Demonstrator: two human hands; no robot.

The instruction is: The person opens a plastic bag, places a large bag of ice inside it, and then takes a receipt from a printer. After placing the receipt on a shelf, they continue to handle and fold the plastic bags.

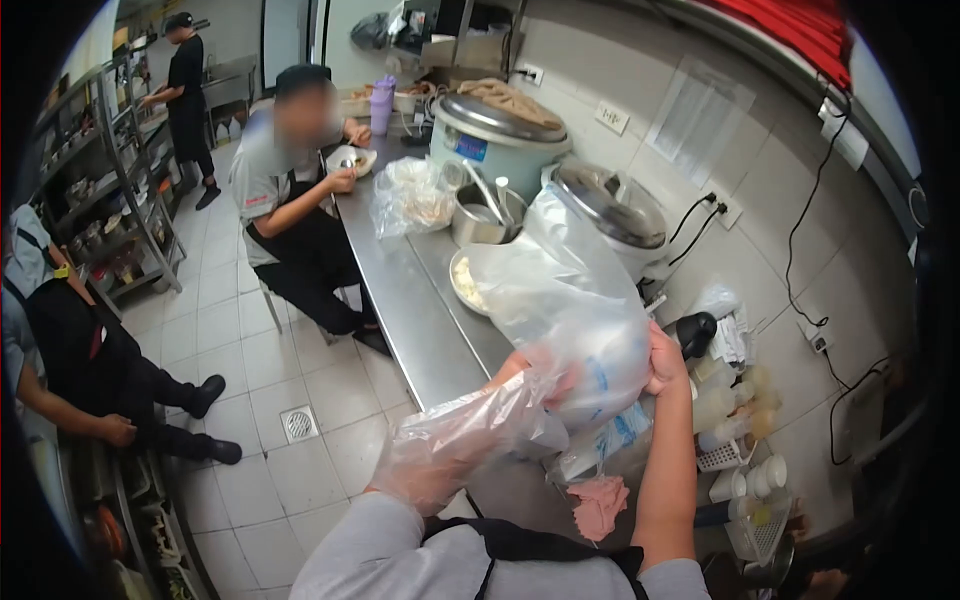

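Observation:
A large clear plastic bag [560,270] stands puffed up over the steel table in front of me, with blue print low on its side. My right hand [665,362] grips the bag's right side, fingers curled on the plastic. Clear plastic covers my left forearm, and my left hand [548,372] shows faintly through it against the bag's lower left; its fingers are hidden. Just left of the bag, partly behind it, sits a bowl [466,287] with pale yellow pieces. Below my hands lie a flat plastic packet [612,440] with blue print and a crumpled pink cloth [600,507].
On the steel table [400,290] stand a metal pot [475,218] with utensils, a knotted plastic bag [412,195] and large lidded cookers [500,140]. A seated person [300,190] eats at its left edge. Baskets with bottles [735,440] line the right wall.

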